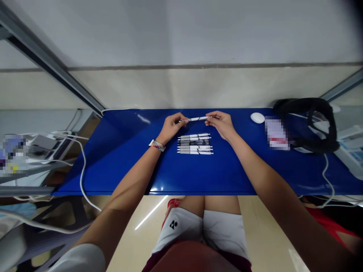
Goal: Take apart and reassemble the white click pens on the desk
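Note:
A white pen (pixel 197 118) with dark marks lies level between my two hands, near the far side of the blue table. My left hand (pixel 172 126) pinches its tip end with thumb and fingers. At the other end, my right hand (pixel 221 124) has its fingers closed on the pen. Just below, nearer to me, several similar pens (pixel 195 144) lie side by side in a stack of rows, their tips pointing left. Some of these are white with dark marks, others greyer.
The blue table (pixel 119 158) meets a wall at the back. A white oval object (pixel 257 118), a blurred-out card (pixel 276 133) and a black headset-like strap (pixel 309 124) sit to the right. White cables (pixel 82 170) hang over the left edge beside a metal frame (pixel 56 64).

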A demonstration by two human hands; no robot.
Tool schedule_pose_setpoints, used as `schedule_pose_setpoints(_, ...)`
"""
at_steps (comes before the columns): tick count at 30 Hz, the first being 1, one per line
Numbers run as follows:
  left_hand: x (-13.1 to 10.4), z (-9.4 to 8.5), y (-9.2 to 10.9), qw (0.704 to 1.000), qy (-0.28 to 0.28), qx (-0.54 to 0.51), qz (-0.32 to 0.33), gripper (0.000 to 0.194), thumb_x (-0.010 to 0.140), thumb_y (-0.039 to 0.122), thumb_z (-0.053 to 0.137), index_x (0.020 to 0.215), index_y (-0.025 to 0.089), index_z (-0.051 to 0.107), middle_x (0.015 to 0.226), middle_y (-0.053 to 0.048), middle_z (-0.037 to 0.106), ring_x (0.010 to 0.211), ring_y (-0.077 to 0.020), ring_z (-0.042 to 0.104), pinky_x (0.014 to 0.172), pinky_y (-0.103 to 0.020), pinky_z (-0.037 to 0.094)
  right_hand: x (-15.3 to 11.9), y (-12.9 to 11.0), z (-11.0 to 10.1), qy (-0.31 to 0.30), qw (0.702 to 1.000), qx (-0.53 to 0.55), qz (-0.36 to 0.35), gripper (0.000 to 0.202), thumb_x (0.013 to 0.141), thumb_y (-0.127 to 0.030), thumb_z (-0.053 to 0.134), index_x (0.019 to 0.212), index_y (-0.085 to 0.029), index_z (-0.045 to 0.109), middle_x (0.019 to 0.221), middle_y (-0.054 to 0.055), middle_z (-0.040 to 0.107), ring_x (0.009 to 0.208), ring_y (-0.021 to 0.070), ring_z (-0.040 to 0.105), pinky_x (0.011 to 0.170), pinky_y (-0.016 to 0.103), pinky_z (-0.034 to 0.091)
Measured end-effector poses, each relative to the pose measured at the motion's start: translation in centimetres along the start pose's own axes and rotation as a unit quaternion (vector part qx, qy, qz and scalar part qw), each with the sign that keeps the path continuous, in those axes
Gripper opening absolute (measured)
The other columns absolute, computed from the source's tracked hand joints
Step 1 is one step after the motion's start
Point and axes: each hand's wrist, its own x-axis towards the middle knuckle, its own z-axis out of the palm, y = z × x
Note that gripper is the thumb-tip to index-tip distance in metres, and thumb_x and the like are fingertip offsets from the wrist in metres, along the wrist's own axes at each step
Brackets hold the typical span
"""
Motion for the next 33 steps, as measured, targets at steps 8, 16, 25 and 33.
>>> schedule_pose_setpoints(8, 0.31, 0.01, -0.27, 0.997, 0.039, 0.06, 0.006, 0.063, 0.105, 0.071, 0.052, 0.068, 0.022, 0.068, 0.057, -0.002, 0.061, 0.059, -0.0172, 0.055, 0.064, -0.033, 0.043, -0.04, 0.12, -0.35, -0.04, 0.999, -0.019, -0.024, 0.037, 0.07, -0.042, 0.101, 0.094, -0.021, 0.083, 0.082, 0.004, 0.079, 0.082, 0.0206, 0.078, 0.084, 0.038, 0.067)
schedule_pose_setpoints(16, 0.34, 0.19, -0.5, 0.996, 0.071, 0.05, 0.033, 0.029, 0.088, 0.045, 0.085, 0.105, 0.023, 0.078, 0.072, 0.001, 0.066, 0.065, -0.0157, 0.055, 0.066, -0.031, 0.041, 0.13, 0.1, -0.19, -0.021, 1.0, -0.002, -0.008, 0.041, 0.066, -0.044, 0.103, 0.092, -0.02, 0.082, 0.079, 0.004, 0.078, 0.077, 0.0198, 0.077, 0.078, 0.036, 0.066)
schedule_pose_setpoints(25, 0.56, 0.0, -0.64, 0.995, 0.074, 0.058, 0.041, 0.041, 0.088, 0.055, 0.084, 0.107, 0.02, 0.081, 0.081, -0.003, 0.075, 0.073, -0.0173, 0.064, 0.074, -0.031, 0.048, 0.31, 0.31, -0.44, -0.019, 1.0, 0.016, -0.011, 0.047, 0.06, -0.049, 0.105, 0.092, -0.022, 0.083, 0.079, 0.003, 0.078, 0.078, 0.0202, 0.076, 0.08, 0.037, 0.065)
schedule_pose_setpoints(33, 0.55, -0.08, -0.54, 0.996, 0.074, 0.007, 0.039, 0.043, 0.087, 0.052, 0.085, 0.114, 0.02, 0.081, 0.086, -0.004, 0.076, 0.074, -0.0162, 0.066, 0.074, -0.03, 0.05, 0.43, 0.54, -0.51, -0.017, 1.0, 0.012, -0.014, 0.045, 0.063, -0.049, 0.103, 0.093, -0.023, 0.083, 0.079, 0.002, 0.077, 0.078, 0.0201, 0.076, 0.08, 0.038, 0.064)
